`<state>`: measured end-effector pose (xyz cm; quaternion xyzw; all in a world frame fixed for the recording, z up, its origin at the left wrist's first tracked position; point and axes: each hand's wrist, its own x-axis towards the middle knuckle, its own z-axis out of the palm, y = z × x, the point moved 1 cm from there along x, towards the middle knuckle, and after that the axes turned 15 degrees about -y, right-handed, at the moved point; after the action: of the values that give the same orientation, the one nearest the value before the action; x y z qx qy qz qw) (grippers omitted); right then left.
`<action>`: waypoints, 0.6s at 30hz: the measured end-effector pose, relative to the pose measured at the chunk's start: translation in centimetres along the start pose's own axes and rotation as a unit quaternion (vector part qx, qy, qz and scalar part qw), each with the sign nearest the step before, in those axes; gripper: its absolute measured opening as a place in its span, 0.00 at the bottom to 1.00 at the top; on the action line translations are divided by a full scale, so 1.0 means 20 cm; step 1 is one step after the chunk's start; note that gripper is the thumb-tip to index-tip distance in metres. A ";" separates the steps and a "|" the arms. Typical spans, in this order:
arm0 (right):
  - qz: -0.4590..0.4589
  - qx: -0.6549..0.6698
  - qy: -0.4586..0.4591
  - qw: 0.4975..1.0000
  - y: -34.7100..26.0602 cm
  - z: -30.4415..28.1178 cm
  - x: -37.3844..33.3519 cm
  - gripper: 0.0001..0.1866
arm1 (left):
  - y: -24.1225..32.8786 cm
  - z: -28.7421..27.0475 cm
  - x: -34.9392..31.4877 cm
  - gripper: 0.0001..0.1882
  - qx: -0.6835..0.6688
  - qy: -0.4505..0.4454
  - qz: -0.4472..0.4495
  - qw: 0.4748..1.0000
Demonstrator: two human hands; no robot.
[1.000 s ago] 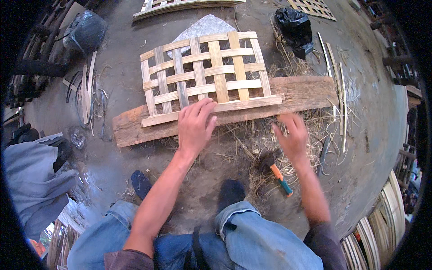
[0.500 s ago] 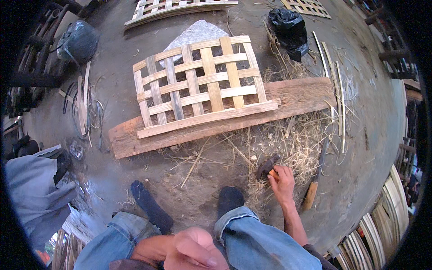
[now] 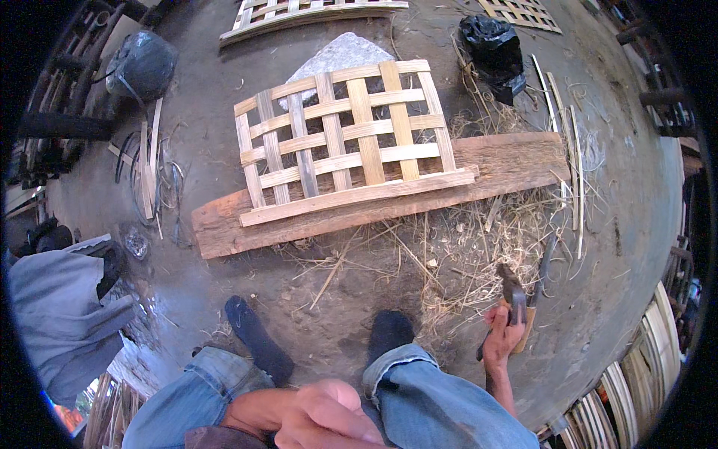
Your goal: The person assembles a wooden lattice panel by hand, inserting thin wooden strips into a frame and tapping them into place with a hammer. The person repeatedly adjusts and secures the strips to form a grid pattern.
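A woven bamboo lattice panel [image 3: 351, 142] lies flat across a long rough wooden plank [image 3: 516, 161] on the dirt floor. My right hand [image 3: 501, 338] is low at the right, away from the panel. It grips a dark-headed hammer [image 3: 513, 283] with the head raised above a litter of bamboo shavings [image 3: 456, 247]. A knife with a wooden handle [image 3: 540, 273] lies just beside that hand. My left hand [image 3: 329, 419] is close to the camera and blurred, over my jeans, with the fingers bunched together. My feet in dark socks [image 3: 389, 329] rest in front of the plank.
A flat grey stone [image 3: 336, 54] and a black bag [image 3: 493, 41] sit behind the panel. More lattice panels [image 3: 299, 11] lie at the far edge. Loose bamboo strips lie left [image 3: 149, 176] and right [image 3: 572, 172]. Grey cloth [image 3: 60, 307] is at the left, curved bamboo pieces [image 3: 636, 389] at the lower right.
My left hand left the panel and drew back toward my lap. My right hand moved down to the right, took the hammer from the shavings and lifted it.
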<state>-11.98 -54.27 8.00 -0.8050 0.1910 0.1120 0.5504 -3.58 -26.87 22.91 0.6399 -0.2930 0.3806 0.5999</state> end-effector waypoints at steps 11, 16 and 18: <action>0.005 0.002 -0.036 0.999 -0.01 0.15 0.01 0.17 | -0.93 -0.19 -0.41 0.04 0.172 -0.229 -0.391 0.875; 0.019 -0.034 -0.095 0.995 0.06 0.19 -0.06 0.17 | -1.06 -0.21 -0.46 0.06 0.179 -0.296 -0.396 0.850; 0.038 -0.017 -0.102 0.994 0.08 0.21 -0.08 0.17 | -1.06 -0.20 -0.48 0.07 0.146 -0.288 -0.429 0.844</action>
<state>-13.92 -50.59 5.72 -0.7904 0.1624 0.2180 0.5490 8.35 -21.34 3.25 0.8627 -0.0904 -0.0779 0.4914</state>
